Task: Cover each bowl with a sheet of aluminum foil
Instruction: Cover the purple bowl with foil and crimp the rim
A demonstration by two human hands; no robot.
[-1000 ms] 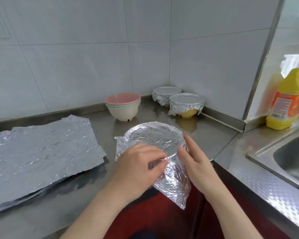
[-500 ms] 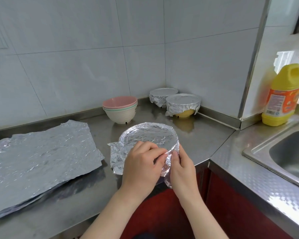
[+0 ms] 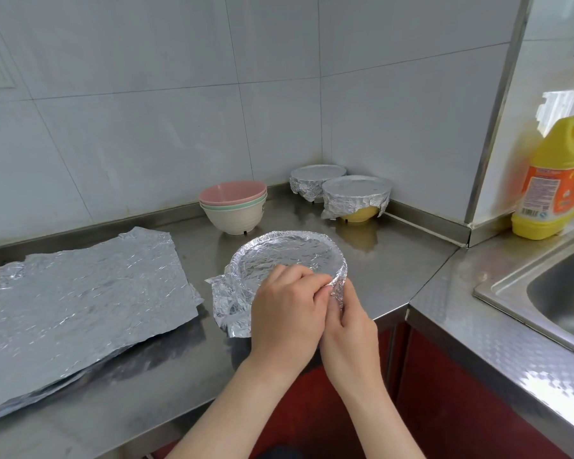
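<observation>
- Head view: the round bowl (image 3: 289, 251) wears crinkled, shiny foil (image 3: 227, 301), with a loose flap at its left; it sits near the tabletop's (image 3: 398, 263) front edge.
- My left grip (image 3: 285, 314) and right grip (image 3: 350, 331) both curl round its near rim, pinching foil.
- Brushed steel tabletop, white tiled walls (image 3: 146, 127); flat sheets (image 3: 80, 289) lie left.
</observation>
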